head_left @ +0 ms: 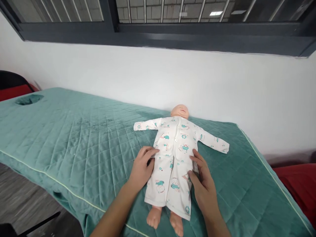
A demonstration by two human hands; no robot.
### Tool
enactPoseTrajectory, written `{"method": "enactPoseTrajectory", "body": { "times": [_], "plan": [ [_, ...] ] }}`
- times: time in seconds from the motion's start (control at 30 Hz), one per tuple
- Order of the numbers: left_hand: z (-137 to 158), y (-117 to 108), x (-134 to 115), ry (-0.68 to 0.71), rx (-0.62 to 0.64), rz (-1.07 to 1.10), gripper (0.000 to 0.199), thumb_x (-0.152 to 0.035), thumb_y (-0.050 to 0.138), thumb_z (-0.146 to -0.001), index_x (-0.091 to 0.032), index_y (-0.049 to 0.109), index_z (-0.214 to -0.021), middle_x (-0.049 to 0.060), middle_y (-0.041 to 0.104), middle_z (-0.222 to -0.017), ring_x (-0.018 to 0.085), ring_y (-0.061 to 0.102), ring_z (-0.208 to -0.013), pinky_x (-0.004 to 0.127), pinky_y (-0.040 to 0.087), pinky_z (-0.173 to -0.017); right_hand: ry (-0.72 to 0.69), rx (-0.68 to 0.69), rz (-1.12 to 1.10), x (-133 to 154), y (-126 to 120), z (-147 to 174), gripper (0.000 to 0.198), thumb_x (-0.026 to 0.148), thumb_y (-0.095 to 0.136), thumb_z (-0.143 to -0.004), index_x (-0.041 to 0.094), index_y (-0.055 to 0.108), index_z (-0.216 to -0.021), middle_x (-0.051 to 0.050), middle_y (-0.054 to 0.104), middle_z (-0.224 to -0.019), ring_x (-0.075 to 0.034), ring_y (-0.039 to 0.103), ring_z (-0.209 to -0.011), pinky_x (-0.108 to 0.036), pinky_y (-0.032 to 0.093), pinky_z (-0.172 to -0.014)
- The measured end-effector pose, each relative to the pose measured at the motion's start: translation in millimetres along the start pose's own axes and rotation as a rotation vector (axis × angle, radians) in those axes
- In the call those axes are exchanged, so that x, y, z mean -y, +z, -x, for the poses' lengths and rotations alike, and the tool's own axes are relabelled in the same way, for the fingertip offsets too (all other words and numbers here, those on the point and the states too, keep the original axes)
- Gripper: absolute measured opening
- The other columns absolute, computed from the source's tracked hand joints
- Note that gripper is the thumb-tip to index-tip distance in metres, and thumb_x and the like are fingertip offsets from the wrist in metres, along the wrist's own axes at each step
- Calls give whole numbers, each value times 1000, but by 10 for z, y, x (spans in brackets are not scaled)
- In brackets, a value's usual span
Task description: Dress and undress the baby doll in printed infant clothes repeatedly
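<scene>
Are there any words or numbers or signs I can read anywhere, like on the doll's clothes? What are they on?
None: I can't read a single word, number, brand or sign here.
White shirt and white trousers: little printed pictures; any letters among them are too small and blurred to read.
Green cover, wall and window frame: no writing that I can see.
</scene>
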State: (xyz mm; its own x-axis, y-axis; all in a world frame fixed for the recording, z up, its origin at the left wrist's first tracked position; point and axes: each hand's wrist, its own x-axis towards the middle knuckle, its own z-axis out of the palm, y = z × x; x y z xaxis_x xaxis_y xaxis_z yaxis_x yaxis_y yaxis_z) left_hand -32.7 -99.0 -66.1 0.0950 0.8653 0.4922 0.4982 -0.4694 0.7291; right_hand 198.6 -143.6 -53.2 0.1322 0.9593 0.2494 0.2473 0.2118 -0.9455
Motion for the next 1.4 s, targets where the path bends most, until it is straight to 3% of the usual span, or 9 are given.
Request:
{"method": "enactPoseTrajectory", "body": {
  "times": [0.13, 0.27, 0.47, 0.57, 0.63, 0.73, 0.93, 1.13, 1.4],
  "plan": [
    [-5, 33, -30, 120, -128, -40, 25, -6, 48, -91, -22, 63, -104, 3, 63, -98, 14, 62, -91, 29, 50, -81, -105, -58, 183, -22, 11, -12, 47, 11, 48, -83, 29, 57, -125, -5, 41, -154, -26, 39, -142, -40, 52, -96],
    [36, 28, -76, 221, -146, -11, 20, -3, 50, -88, -20, 61, -89, 3, 63, -90, 13, 60, -81, 27, 48, -73, -146, -149, 354, -55, 4, -24, 34, 15, 52, -85, 26, 59, -117, -9, 50, -138, -25, 50, -129, -38, 51, -92],
    [32, -12, -77, 137, -104, -7, 23, -3, 43, -87, -21, 56, -79, 1, 62, -80, 14, 60, -75, 27, 48, -70, -188, -154, 415, -40, -17, -115, 17, 16, 48, -89, 24, 59, -100, -6, 59, -109, -21, 59, -104, -35, 49, -85],
    [-169, -31, 89, -31, -146, -166, 25, -3, 43, -83, -21, 58, -86, 2, 64, -85, 17, 62, -81, 31, 51, -76, -197, -79, 427, 18, -11, -117, 12, 16, 45, -90, 23, 55, -90, -5, 58, -98, -20, 58, -94, -33, 47, -79],
    [-390, -42, 263, -117, -157, -338, 38, 0, 44, -78, -21, 63, -105, 8, 65, -111, 22, 63, -105, 36, 51, -92, -202, 22, 426, 73, -27, -94, 13, 14, 43, -89, 23, 52, -84, -4, 57, -92, -20, 57, -87, -33, 46, -75],
    [-753, -65, 540, -294, -170, -578, 55, -6, 52, -79, -21, 56, -132, 14, 43, -150, 33, 45, -137, 47, 41, -110, -205, 210, 374, 172, -135, -116, 16, 11, 42, -86, 22, 52, -81, -4, 58, -92, -19, 57, -86, -32, 46, -75],
    [-1145, -145, 846, -452, -47, -660, 55, -17, 47, -89, -27, 49, -144, 13, 48, -150, 32, 45, -138, 53, 33, -116, -70, 513, 178, 143, -606, -662, 14, 30, 50, -92, 23, 62, -94, -3, 66, -87, -20, 63, -83, -35, 51, -80],
    [-1196, -159, 894, -443, -34, -673, 51, -12, 42, -91, -22, 54, -139, 12, 54, -147, 32, 48, -135, 53, 32, -114, -58, -360, 446, -526, -914, -1057, 37, 38, 54, -77, 18, 61, -108, -15, 62, -119, -31, 56, -115, -51, 45, -101],
    [-1248, -167, 971, -432, -71, -713, 51, -7, 38, -92, -15, 54, -140, 14, 59, -142, 32, 55, -127, 53, 39, -108, 96, -288, 874, -815, -1191, -1070, 54, 38, 45, -85, 19, 59, -133, -17, 57, -137, -37, 45, -134, -59, 33, -110]
  ]
}}
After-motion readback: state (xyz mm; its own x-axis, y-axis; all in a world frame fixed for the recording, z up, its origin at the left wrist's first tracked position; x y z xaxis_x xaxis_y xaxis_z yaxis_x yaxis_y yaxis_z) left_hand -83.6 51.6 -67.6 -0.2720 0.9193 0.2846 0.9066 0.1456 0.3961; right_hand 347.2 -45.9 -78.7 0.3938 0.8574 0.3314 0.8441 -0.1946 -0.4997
